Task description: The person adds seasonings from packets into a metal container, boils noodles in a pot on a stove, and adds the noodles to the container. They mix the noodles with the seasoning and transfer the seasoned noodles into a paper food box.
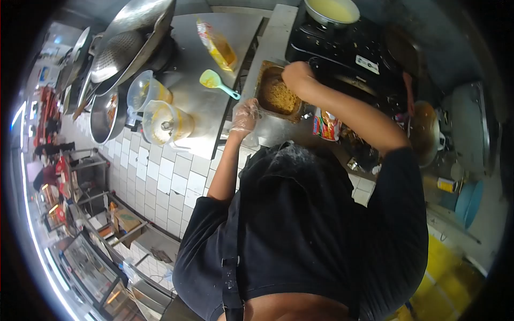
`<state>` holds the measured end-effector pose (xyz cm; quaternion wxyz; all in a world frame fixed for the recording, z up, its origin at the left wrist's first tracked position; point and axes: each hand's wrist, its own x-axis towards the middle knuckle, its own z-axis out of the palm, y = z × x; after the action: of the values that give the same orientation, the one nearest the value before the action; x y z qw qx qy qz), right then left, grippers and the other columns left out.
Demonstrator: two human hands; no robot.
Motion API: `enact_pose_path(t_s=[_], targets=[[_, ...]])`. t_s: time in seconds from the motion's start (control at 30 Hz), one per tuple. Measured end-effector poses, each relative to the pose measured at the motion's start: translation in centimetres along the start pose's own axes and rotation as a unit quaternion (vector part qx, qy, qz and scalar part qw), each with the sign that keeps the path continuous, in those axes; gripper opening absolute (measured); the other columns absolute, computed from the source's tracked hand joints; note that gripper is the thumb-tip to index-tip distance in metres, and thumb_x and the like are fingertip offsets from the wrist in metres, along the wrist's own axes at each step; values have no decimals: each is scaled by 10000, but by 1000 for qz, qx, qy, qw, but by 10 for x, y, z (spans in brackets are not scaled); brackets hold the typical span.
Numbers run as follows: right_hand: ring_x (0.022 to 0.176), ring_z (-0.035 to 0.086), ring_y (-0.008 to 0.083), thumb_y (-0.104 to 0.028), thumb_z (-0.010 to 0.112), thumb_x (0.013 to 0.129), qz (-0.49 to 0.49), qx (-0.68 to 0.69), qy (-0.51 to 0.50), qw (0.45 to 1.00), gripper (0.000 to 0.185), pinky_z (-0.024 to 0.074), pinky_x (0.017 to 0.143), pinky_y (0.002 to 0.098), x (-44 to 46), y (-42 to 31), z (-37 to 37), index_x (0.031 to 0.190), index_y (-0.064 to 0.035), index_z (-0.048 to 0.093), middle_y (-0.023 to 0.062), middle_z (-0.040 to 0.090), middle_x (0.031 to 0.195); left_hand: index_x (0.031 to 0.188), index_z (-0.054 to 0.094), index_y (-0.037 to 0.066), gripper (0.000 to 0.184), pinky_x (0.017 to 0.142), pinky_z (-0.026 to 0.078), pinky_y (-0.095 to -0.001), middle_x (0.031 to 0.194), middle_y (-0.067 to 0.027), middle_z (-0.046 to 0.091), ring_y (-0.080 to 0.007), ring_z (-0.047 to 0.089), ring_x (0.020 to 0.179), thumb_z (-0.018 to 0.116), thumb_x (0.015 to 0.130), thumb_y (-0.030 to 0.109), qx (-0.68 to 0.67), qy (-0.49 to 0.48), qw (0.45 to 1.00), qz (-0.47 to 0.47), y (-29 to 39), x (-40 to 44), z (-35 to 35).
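A rectangular metal pan (261, 88) holds crumbly golden-brown food (282, 98). My right hand (298, 75), bare, is closed over the pan's upper right corner; what its fingers hold, if anything, is hidden. Beside the pan's left edge is my left hand (246, 115) in a clear plastic glove, its fingers curled; I cannot make out anything in them. A light green spoon (213, 80) with yellow residue lies on the steel table just beyond my left hand. To the right of the pan sits a red and yellow packet (326, 127).
On the steel table (187, 48) stand a yellow packet (217, 45) and two plastic jugs (179, 125) with yellow contents. A large wok (144, 27) and a steel bowl (101, 120) are at the left. A black stove (342, 48) carries a pot of yellow liquid (333, 9).
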<state>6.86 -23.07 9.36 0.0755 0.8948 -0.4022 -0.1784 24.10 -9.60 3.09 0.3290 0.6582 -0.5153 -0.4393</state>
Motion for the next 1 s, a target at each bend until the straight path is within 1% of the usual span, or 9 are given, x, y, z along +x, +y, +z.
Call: enact_pose_path(t_s=[0.23,0.3,0.43,0.5,0.6,0.67,0.8,0.9,1.0], targets=[[921,684,297,-191,584,819,-75,102,-96,987,221,554,752,434,-30,-46,18,898,-54,740,125,711,955,952,567,2,363,674,438,-494,817,-259,600,-469,565,802,353,1010,290,155,116,978,74,-26,5,11],[837,696,294,-119,516,836,-43,221,40,974,241,558,694,410,-21,-13,44,914,-51,733,136,709,878,945,559,3,355,660,425,-519,816,-277,595,-491,557,795,373,1003,301,174,85,978,82,-11,2,3],[829,695,306,-125,517,837,33,146,-76,986,238,554,722,409,-69,-29,12,884,-22,726,150,705,865,947,550,11,357,659,420,-539,809,-299,585,-507,547,770,375,1001,317,196,111,968,108,-3,6,7],[839,690,308,-160,522,874,-26,165,-103,981,240,547,726,420,-74,-44,0,834,-32,721,162,699,869,941,557,4,366,678,418,-539,821,-301,585,-505,546,796,375,1001,316,183,127,969,108,0,7,15],[832,686,312,-247,531,910,-33,168,-62,983,290,544,721,429,-47,-20,43,842,-42,724,162,697,861,943,569,-3,372,733,420,-525,863,-292,596,-492,551,866,375,1002,308,140,83,985,65,-19,10,15],[811,687,316,-317,532,925,76,257,71,961,342,546,701,426,-43,-5,61,830,-54,729,154,698,857,953,570,-5,368,738,425,-521,871,-293,599,-492,553,867,377,1002,304,119,79,987,77,-23,0,11],[771,690,309,-283,523,923,159,183,-35,970,332,548,654,406,-66,-32,52,809,-50,730,145,693,792,994,575,-8,363,755,437,-515,897,-305,603,-493,554,888,385,1001,301,120,68,988,72,-12,-7,17],[762,689,319,-272,530,905,-17,201,-5,979,314,542,647,441,-68,-37,41,795,-43,715,149,687,762,935,555,2,337,683,411,-533,826,-292,592,-497,549,831,397,998,293,163,122,976,82,-4,-8,33],[808,687,326,-230,521,903,75,250,80,962,280,546,656,447,-57,-1,33,848,-29,708,157,688,790,933,544,4,334,636,417,-542,765,-280,595,-500,561,767,396,995,297,133,114,981,88,23,-16,30]])
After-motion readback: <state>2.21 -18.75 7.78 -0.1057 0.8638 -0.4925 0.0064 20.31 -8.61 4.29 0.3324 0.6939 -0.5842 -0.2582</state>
